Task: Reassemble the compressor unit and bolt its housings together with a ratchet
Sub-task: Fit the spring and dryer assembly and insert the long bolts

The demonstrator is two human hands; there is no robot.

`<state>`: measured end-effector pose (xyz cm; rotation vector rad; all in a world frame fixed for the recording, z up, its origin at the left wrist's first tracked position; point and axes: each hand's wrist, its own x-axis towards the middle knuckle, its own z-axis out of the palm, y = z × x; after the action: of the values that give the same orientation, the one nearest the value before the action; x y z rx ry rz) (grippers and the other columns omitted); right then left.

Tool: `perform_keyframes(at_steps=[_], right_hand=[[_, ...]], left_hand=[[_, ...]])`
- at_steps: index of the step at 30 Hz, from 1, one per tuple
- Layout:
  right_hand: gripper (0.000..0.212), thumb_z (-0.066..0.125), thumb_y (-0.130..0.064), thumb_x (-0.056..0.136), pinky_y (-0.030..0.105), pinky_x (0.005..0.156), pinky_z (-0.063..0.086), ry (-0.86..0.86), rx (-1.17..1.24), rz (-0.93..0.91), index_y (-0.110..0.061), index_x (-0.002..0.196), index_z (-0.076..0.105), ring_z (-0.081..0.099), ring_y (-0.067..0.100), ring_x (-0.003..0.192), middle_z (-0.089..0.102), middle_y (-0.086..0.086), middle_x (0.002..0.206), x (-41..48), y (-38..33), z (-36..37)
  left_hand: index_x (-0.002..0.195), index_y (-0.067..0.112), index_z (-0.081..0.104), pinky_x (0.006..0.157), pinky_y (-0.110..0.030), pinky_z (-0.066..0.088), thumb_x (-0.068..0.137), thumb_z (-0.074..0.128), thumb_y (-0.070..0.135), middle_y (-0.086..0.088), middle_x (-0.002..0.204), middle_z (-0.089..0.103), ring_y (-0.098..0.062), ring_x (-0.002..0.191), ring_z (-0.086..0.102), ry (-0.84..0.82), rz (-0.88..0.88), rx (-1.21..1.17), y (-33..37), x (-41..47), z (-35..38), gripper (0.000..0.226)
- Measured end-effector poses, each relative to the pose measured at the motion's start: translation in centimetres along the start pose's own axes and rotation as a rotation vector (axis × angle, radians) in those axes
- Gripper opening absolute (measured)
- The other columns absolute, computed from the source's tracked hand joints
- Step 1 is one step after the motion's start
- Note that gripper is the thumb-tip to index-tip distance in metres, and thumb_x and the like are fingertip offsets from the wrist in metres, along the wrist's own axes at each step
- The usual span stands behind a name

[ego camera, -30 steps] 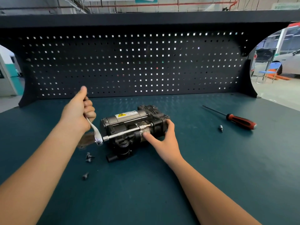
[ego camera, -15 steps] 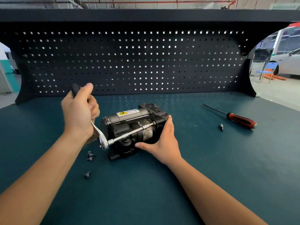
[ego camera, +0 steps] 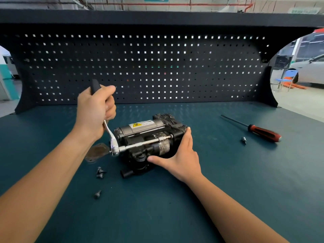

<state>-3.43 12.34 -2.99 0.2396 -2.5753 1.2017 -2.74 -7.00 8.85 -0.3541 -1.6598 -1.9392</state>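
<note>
Chrome ratchet stands nearly upright at the left end of the compressor unit. Its black handle end pokes out above the left hand, whose grip is wrapped tightly round the handle with the thumb laid over the top. From the ratchet head a long chrome extension bar runs to the right along the front of the unit, ending at the black housing near the unit's right end; the bolt it meets is too small to make out.

The compressor unit lies on its side near the middle of the teal table, its silver cylinder with a yellow warning label facing up. The right hand braces it in a wide grip, with straight fingers pressed against the right end and the thumb stretched along the lower front edge.

A flat brownish plate lies on the table just beside the ratchet head, under the left wrist. Two loose bolts lie close together in front of it, and a single bolt lies nearer the person. Well to the right lie a red-handled screwdriver and a small bit just beside it. A black pegboard closes off the back of the table.
</note>
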Motion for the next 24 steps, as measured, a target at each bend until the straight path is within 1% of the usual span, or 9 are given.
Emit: perform_keyframes(at_steps=[9, 11, 13, 15, 16, 18, 20, 22, 24], right_hand=[[0.146, 0.073, -0.073, 0.045, 0.041, 0.114, 0.020, -0.004, 0.046, 0.013, -0.023, 0.146, -0.020, 0.018, 0.017, 0.142, -0.008, -0.014, 0.157, 0.0, 0.1, 0.0], [0.145, 0.072, -0.073, 0.048, 0.043, 0.114, 0.009, -0.010, 0.014, 0.025, -0.019, 0.146, -0.021, 0.007, 0.014, 0.144, -0.014, -0.012, 0.156, -0.2, -0.1, 0.0], [0.142, 0.064, -0.079, 0.052, 0.046, 0.113, -0.009, 0.046, -0.141, -0.025, -0.013, 0.146, -0.020, -0.014, 0.012, 0.143, -0.028, -0.006, 0.153, -0.5, -0.8, -0.1], [0.136, 0.055, -0.081, 0.056, 0.045, 0.107, -0.024, 0.149, -0.351, -0.279, -0.008, 0.147, -0.014, -0.027, 0.014, 0.139, -0.037, -0.003, 0.147, -1.0, -2.4, 0.0], [0.133, 0.055, -0.080, 0.058, 0.045, 0.107, -0.023, 0.151, -0.422, -0.442, -0.007, 0.148, -0.008, -0.022, 0.016, 0.141, -0.033, -0.001, 0.148, -1.1, -3.4, 0.2], [0.125, 0.064, -0.072, 0.062, 0.051, 0.112, -0.009, -0.039, -0.539, -0.687, -0.010, 0.150, 0.001, -0.001, 0.020, 0.145, -0.017, 0.000, 0.155, -0.9, -5.4, 0.8], [0.111, 0.069, -0.064, 0.065, 0.045, 0.114, 0.010, -0.215, -0.594, -0.743, -0.014, 0.148, 0.016, 0.018, 0.021, 0.142, 0.010, 0.003, 0.158, 0.3, -6.9, 0.9], [0.094, 0.071, -0.063, 0.065, 0.039, 0.105, 0.024, -0.221, -0.635, -0.777, -0.013, 0.138, 0.037, 0.034, 0.023, 0.132, 0.038, 0.003, 0.146, 1.9, -8.0, 0.7], [0.091, 0.072, -0.062, 0.064, 0.037, 0.098, 0.031, -0.256, -0.683, -0.817, -0.011, 0.133, 0.042, 0.040, 0.023, 0.127, 0.045, 0.003, 0.139, 2.9, -8.6, 0.5]], left_hand=[[0.042, 0.025, 0.033, 0.037, -0.012, 0.021, 0.076, 0.052, 0.009, 0.012, 0.037, 0.027, -0.004, 0.030, 0.022, -0.110, 0.005, -0.029, -0.3, -0.1, -0.7, 0.042], [0.047, 0.025, 0.035, 0.036, -0.013, 0.021, 0.083, 0.053, 0.014, 0.011, 0.038, 0.028, -0.003, 0.030, 0.022, -0.104, -0.007, -0.017, -0.2, 0.0, -0.7, 0.042], [0.056, 0.021, 0.035, 0.035, -0.014, 0.021, 0.094, 0.047, 0.027, 0.011, 0.038, 0.029, -0.004, 0.030, 0.022, -0.068, -0.049, -0.024, -0.1, 0.1, -0.6, 0.040], [0.061, 0.018, 0.036, 0.035, -0.015, 0.020, 0.099, 0.034, 0.042, 0.010, 0.037, 0.029, -0.005, 0.029, 0.021, -0.029, -0.102, -0.059, 0.0, 0.2, -0.5, 0.045], [0.062, 0.018, 0.038, 0.035, -0.015, 0.019, 0.099, 0.027, 0.046, 0.009, 0.037, 0.029, -0.005, 0.029, 0.021, -0.021, -0.119, -0.074, 0.0, 0.3, -0.4, 0.048], [0.065, 0.017, 0.040, 0.036, -0.015, 0.019, 0.099, 0.021, 0.047, 0.008, 0.036, 0.029, -0.006, 0.029, 0.020, -0.024, -0.140, -0.086, 0.2, 0.5, -0.3, 0.049], [0.066, 0.017, 0.040, 0.036, -0.015, 0.019, 0.100, 0.021, 0.045, 0.008, 0.036, 0.029, -0.006, 0.029, 0.020, -0.038, -0.156, -0.079, 0.4, 0.4, -0.2, 0.048], [0.067, 0.016, 0.041, 0.036, -0.015, 0.020, 0.100, 0.021, 0.043, 0.008, 0.036, 0.029, -0.006, 0.029, 0.021, -0.058, -0.166, -0.085, 0.5, 0.4, -0.2, 0.047], [0.067, 0.016, 0.041, 0.036, -0.015, 0.021, 0.100, 0.020, 0.043, 0.008, 0.036, 0.030, -0.006, 0.029, 0.022, -0.078, -0.180, -0.081, 0.6, 0.4, -0.3, 0.047]])
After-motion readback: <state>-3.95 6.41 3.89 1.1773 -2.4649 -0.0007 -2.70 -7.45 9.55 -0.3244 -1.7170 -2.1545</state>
